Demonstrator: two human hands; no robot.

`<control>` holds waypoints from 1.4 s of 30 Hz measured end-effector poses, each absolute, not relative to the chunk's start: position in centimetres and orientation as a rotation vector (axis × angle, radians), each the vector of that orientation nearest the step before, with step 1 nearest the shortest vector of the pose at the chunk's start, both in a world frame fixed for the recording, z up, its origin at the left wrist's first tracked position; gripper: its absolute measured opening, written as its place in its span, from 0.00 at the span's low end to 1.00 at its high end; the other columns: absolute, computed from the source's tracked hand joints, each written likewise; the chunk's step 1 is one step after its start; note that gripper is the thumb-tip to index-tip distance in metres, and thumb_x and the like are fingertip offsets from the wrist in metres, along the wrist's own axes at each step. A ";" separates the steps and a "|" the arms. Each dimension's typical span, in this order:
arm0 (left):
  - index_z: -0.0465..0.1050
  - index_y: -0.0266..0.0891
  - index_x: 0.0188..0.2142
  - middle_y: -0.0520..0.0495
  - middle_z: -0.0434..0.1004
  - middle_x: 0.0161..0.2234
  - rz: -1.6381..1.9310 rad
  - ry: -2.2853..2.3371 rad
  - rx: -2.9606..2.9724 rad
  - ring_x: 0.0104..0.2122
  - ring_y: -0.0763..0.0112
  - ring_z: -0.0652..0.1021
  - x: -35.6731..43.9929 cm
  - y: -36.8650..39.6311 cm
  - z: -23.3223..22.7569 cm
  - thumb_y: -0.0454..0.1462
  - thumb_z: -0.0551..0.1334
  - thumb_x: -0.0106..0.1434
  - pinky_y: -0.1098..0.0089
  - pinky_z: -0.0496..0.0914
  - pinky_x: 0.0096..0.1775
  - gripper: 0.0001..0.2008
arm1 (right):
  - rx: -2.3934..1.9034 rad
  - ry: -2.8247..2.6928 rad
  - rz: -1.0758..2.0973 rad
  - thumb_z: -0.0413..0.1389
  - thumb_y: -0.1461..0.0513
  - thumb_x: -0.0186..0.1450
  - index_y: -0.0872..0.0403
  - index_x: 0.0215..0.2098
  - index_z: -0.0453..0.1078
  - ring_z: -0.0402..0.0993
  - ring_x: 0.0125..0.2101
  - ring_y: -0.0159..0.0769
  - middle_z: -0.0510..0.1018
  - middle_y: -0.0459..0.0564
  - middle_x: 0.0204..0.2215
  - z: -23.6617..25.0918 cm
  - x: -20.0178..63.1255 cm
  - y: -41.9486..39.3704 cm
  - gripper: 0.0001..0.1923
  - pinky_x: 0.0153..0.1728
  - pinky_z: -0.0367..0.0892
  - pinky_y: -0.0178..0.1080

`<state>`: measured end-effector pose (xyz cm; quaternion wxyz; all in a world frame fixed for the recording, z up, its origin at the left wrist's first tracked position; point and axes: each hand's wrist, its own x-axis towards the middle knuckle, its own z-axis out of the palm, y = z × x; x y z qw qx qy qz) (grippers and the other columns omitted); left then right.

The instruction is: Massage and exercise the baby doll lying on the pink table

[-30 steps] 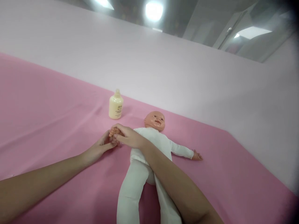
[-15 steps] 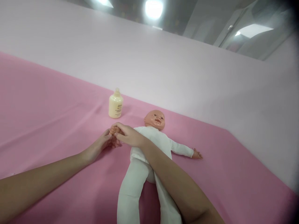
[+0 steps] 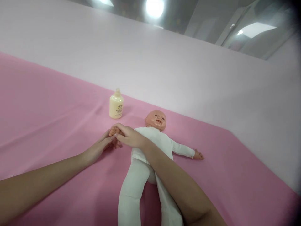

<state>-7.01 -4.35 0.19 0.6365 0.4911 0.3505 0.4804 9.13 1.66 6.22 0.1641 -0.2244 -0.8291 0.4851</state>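
Observation:
A baby doll (image 3: 155,144) in a white suit lies on its back on the pink cloth (image 3: 47,106), head toward the wall. Its far arm stretches out to the right, ending in a bare hand (image 3: 198,155). My right hand (image 3: 128,135) reaches across the doll's chest and closes over the doll's near hand (image 3: 113,131). My left hand (image 3: 102,147) cups that same doll hand from below and the left. A cream lotion bottle (image 3: 116,104) stands upright just beyond my hands.
A pale pink wall (image 3: 164,72) rises behind the cloth-covered surface. Ceiling lights show above it. The cloth's right edge runs diagonally down toward the lower right.
Almost nothing differs. The view has shifted slightly, and both hands stay wrapped around the doll's near hand.

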 end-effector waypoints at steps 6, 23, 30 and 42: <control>0.66 0.43 0.44 0.49 0.71 0.34 1.118 0.808 1.108 0.35 0.68 0.71 -6.6 -5.0 1.1 0.47 0.55 0.69 0.65 0.65 0.42 0.12 | -0.615 -2.372 1.335 0.44 0.56 0.72 0.52 0.43 0.62 0.67 0.24 0.27 0.69 0.41 0.24 6.5 9.1 1.5 0.10 0.28 0.64 0.32; 0.67 0.43 0.48 0.46 0.74 0.36 1.111 0.750 1.132 0.38 0.64 0.74 -7.1 -4.4 -0.2 0.51 0.55 0.68 0.61 0.67 0.45 0.17 | -0.657 -2.320 1.448 0.43 0.63 0.70 0.53 0.41 0.63 0.66 0.22 0.26 0.71 0.42 0.24 6.6 9.1 1.4 0.08 0.27 0.64 0.31; 0.67 0.42 0.47 0.46 0.74 0.36 1.116 0.770 1.108 0.40 0.63 0.73 -6.8 -5.0 0.8 0.48 0.58 0.66 0.58 0.65 0.48 0.16 | -0.646 -2.298 1.525 0.44 0.64 0.68 0.53 0.39 0.64 0.65 0.21 0.25 0.71 0.42 0.24 6.5 9.0 1.5 0.08 0.25 0.63 0.30; 0.66 0.43 0.44 0.48 0.73 0.37 1.125 0.837 1.103 0.40 0.64 0.74 -6.6 -5.2 1.5 0.45 0.60 0.65 0.60 0.65 0.46 0.12 | -0.675 -2.318 1.461 0.48 0.65 0.65 0.52 0.41 0.64 0.67 0.24 0.26 0.70 0.42 0.27 6.7 9.2 1.4 0.07 0.27 0.65 0.31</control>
